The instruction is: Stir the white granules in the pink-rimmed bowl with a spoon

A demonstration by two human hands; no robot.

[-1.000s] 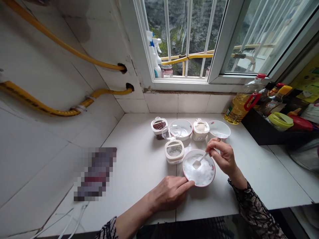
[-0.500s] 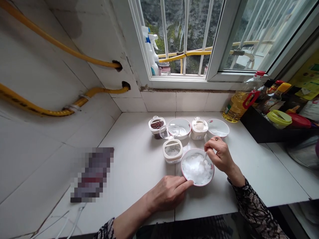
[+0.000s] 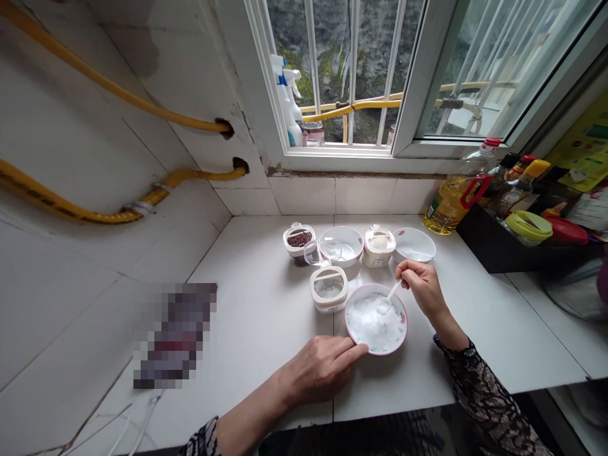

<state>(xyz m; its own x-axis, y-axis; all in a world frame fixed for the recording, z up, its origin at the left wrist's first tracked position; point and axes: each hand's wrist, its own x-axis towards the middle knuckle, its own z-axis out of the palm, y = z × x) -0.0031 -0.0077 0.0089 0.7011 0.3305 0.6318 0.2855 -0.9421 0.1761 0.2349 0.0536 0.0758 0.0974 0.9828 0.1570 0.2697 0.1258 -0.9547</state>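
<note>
A white bowl (image 3: 403, 335) with a pink rim holds a loose, white, grainy heap (image 3: 375, 326). My left hand (image 3: 327, 367) grips the bowl's near-left rim, fingers closed on it. In my right hand (image 3: 420, 285) a small white spoon (image 3: 393, 290) is pinched by its handle; its tip rests in the white heap near the bowl's far side. Just left of the bowl stands a clear-sided jar (image 3: 329, 305) with its lid flipped up and whitish contents inside.
Behind stand a jar of reddish-brown grains (image 3: 299, 239), a white bowl (image 3: 349, 253), a jar of pale powder (image 3: 380, 247) and another white bowl (image 3: 418, 244). An oil bottle (image 3: 444, 206) and a black condiment box (image 3: 494, 244) are at right. A blurred-out object (image 3: 175, 335) lies left.
My right hand has shifted slightly right and tilted, so more of the spoon's handle shows. The left hand and the bowl have stayed in place.
</note>
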